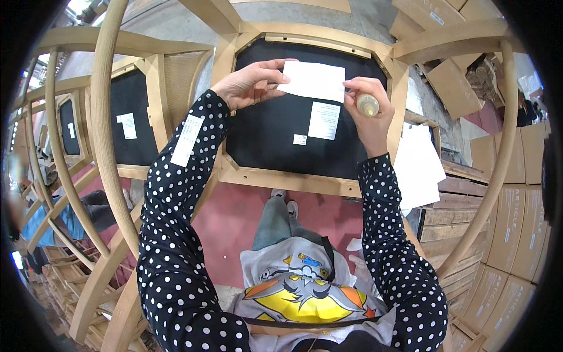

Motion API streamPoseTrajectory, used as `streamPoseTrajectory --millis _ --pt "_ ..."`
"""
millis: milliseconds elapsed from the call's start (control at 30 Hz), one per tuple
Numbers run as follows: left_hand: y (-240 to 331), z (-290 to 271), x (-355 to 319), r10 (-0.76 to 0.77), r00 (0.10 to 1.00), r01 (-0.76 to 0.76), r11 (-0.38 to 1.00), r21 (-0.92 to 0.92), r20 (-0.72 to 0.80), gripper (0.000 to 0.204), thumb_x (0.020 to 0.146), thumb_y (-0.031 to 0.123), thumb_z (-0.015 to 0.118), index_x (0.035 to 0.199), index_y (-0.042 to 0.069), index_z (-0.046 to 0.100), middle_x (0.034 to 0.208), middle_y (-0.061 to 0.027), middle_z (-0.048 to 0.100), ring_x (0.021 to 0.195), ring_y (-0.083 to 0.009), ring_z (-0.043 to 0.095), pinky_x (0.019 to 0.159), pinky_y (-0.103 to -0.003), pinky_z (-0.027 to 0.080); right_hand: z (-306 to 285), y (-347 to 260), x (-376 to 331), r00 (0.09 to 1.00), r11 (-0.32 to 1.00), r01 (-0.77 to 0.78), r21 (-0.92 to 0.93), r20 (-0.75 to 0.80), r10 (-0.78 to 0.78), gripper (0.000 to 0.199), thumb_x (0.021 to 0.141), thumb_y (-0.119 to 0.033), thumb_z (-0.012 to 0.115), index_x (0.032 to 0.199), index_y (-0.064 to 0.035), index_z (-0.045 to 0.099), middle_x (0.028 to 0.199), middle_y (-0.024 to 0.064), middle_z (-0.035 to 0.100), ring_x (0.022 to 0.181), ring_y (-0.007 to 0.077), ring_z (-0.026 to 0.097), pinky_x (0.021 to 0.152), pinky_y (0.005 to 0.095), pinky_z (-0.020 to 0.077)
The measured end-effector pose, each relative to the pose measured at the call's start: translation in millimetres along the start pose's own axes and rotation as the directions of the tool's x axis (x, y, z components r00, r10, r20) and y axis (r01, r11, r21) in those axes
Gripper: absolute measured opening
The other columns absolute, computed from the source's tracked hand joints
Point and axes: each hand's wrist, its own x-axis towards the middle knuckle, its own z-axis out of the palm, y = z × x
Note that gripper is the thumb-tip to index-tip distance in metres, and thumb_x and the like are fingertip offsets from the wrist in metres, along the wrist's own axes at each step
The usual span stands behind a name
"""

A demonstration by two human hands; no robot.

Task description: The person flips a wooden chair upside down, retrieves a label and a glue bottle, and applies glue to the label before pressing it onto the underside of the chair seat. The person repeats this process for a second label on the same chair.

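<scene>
A blank white paper slip [315, 81] is stretched between my hands above the black underside panel [264, 138] of an upturned wooden chair. My left hand [255, 82] pinches the slip's left end between thumb and fingers. The thumb and fingertips of my right hand [370, 114] are at its right edge, while the same hand grips a small translucent bottle [368, 105] with a yellowish tint, its tip toward me. On the panel below are a printed white label [324, 121] and a smaller square label [299, 139]. A white sticker strip [187, 141] lies along my left sleeve.
White paper sheets [417, 167] lie to the right of the chair frame [293, 180]. Curved chair legs [108, 117] rise on both sides. More upturned chairs [132, 117] stand at left. Cardboard boxes [507, 217] are stacked at right, beside wooden slats [451, 234].
</scene>
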Motion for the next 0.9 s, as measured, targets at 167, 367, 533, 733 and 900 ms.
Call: streamPoseTrajectory --millis 167,367,533,733,900 --pt "-3 -6 2 0.006 0.998 -0.004 0.999 0.038 -0.056 0.056 0.088 0.004 0.075 0.140 0.008 0.056 0.118 -0.0038 0.067 0.093 -0.0059 0.070 0.079 -0.020 0.063 -1 3 -1 0.999 0.998 -0.046 -0.035 0.008 0.046 0.023 0.080 0.002 0.079 0.101 -0.0072 0.076 0.102 0.0050 0.067 0.081 0.0099 0.064 0.075 0.0262 0.0522" --pt "-6 -15 0 0.031 0.997 -0.015 0.977 0.212 -0.076 0.064 0.086 0.016 0.079 0.145 0.010 0.054 0.111 0.0000 0.069 0.078 0.0018 0.061 0.080 -0.018 0.058 -8 13 4 0.990 0.953 -0.119 -0.278 0.040 0.135 0.036 0.081 -0.004 0.079 0.116 -0.0058 0.069 0.093 0.0059 0.062 0.082 0.0162 0.063 0.075 0.0301 0.0532" --pt "-8 -11 2 -0.038 0.997 0.051 0.975 0.217 -0.061 0.064 0.087 0.013 0.078 0.145 0.008 0.052 0.111 -0.0013 0.069 0.077 0.0008 0.063 0.081 -0.018 0.059 -3 16 -1 0.988 0.928 -0.108 -0.355 0.069 0.142 0.058 0.079 0.008 0.071 0.131 -0.0011 0.049 0.103 0.0109 0.055 0.093 0.0224 0.062 0.080 0.0323 0.0544" --pt "-9 -6 2 -0.060 0.997 0.070 0.982 0.175 -0.057 0.062 0.089 0.011 0.075 0.146 0.006 0.051 0.115 -0.0044 0.069 0.086 -0.0022 0.068 0.078 -0.016 0.061 2 15 -7 0.989 0.884 0.005 -0.468 0.132 0.064 0.060 0.079 0.014 0.068 0.132 -0.0004 0.044 0.106 0.0114 0.051 0.097 0.0227 0.060 0.087 0.0325 0.0533" --pt "-7 -11 4 -0.047 0.998 0.048 0.998 0.037 -0.035 0.061 0.090 0.007 0.074 0.145 0.003 0.050 0.121 -0.0099 0.066 0.102 -0.0094 0.072 0.079 -0.017 0.063 1 19 -9 0.990 0.838 0.082 -0.540 0.144 -0.004 0.059 0.078 0.016 0.066 0.131 -0.0004 0.045 0.117 0.0150 0.048 0.104 0.0271 0.059 0.090 0.0342 0.0543"
